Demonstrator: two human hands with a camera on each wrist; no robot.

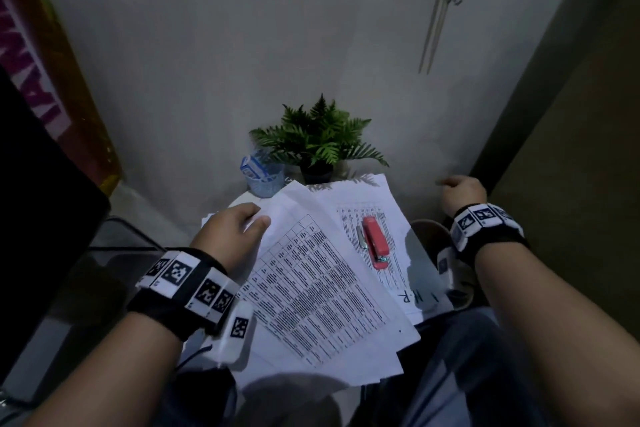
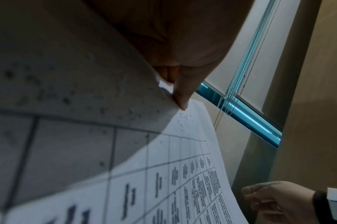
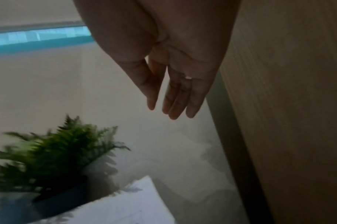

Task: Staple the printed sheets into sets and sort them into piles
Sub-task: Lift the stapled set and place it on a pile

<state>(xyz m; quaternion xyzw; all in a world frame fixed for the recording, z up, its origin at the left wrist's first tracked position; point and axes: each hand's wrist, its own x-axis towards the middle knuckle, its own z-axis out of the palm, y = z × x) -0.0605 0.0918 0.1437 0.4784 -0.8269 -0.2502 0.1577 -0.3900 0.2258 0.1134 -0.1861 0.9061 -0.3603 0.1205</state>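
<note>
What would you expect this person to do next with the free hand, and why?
Probably reach the right hand back to the red stapler. That hand is open, holding nothing, off to the side, while the left hand pinches the printed sheets at a corner. The stapler lies untouched on another sheet.

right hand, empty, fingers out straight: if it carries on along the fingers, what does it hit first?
Probably the grey wall. The right hand points past the fern, which sits off to its left, with nothing between fingertips and wall. Depth is unclear.
</note>
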